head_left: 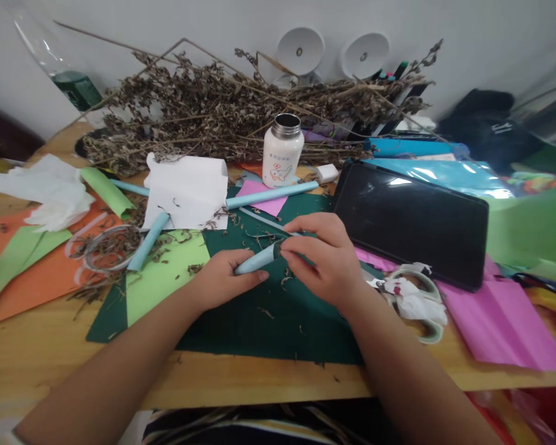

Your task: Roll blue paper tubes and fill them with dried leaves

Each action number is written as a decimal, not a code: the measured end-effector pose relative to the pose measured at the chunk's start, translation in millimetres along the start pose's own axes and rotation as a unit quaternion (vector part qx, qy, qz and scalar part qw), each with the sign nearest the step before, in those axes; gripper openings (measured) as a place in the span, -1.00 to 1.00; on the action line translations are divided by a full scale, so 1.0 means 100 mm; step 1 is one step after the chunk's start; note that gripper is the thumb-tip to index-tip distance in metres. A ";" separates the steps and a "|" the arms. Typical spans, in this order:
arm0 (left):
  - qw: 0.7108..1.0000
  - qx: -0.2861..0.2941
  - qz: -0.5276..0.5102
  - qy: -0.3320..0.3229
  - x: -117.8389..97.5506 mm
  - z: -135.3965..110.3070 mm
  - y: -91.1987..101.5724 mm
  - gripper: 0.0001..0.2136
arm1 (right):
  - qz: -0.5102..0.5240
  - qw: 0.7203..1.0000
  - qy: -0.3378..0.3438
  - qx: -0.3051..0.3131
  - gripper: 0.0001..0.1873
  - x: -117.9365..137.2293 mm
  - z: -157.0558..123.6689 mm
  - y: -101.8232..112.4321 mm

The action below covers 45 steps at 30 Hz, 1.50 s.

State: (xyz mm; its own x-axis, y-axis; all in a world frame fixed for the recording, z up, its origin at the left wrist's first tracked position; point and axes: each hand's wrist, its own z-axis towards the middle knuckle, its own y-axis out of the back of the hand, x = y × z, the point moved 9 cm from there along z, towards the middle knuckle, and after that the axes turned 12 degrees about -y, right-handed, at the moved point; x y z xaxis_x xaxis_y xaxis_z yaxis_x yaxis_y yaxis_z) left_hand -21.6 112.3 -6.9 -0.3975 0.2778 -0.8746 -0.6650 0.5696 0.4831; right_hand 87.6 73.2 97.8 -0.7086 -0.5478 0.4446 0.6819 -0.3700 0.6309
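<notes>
My left hand (225, 277) is closed around a light blue paper tube (257, 259), its thumb lying along the near side. The tube tilts up to the right and looks dark at its right end. My right hand (322, 256) has thumb and fingers drawn together at that end; whatever is between the fingertips is hidden. Beneath both hands lies a dark green sheet (259, 327) sprinkled with dry leaf bits. More blue paper tubes lie farther off, one (273, 194) by the white bottle and another (149, 241) to the left.
Dried branches (204, 105) span the back behind an uncapped white bottle (283, 151). A black tablet (412, 216) and scissors (430, 334) are on the right, beside pink paper (509, 327). Left are crumpled tissue (50, 191), a tape ring (106, 267) and orange paper (41, 290).
</notes>
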 end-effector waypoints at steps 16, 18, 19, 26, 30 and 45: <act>1.000 0.018 -0.002 -0.021 -0.01 0.01 -0.03 -0.70 | 0.090 0.985 -0.065 0.133 -0.85 -0.04 0.00 -0.23; 1.000 0.016 0.001 -0.018 -0.01 0.00 -0.03 -0.71 | 0.096 0.991 -0.062 0.069 -0.91 -0.02 0.00 -0.16; 1.000 0.016 0.004 -0.020 -0.01 0.00 -0.03 -0.72 | 0.095 0.993 -0.059 0.042 -0.93 -0.01 0.00 -0.13; 0.998 -0.031 -0.038 -0.042 -0.03 0.00 0.04 -0.73 | 0.083 0.994 -0.065 -0.002 -0.95 -0.12 0.05 0.12; 0.978 -0.135 -0.149 -0.058 0.07 0.00 0.19 -0.71 | -0.095 0.954 -0.156 0.239 -0.75 -0.35 -0.05 -0.23; 0.978 -0.157 -0.130 -0.050 0.11 -0.01 0.22 -0.72 | -0.224 0.848 -0.157 0.454 -0.87 -0.38 -0.40 -0.74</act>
State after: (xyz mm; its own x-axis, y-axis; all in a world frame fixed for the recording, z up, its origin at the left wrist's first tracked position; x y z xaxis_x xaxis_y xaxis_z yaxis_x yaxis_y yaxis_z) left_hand -41.5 127.4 -5.6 -0.1360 0.2388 -0.9615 -0.9031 0.3691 0.2194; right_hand 71.5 91.5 9.0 -0.9703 -0.2253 0.0881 0.0116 0.3206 0.9471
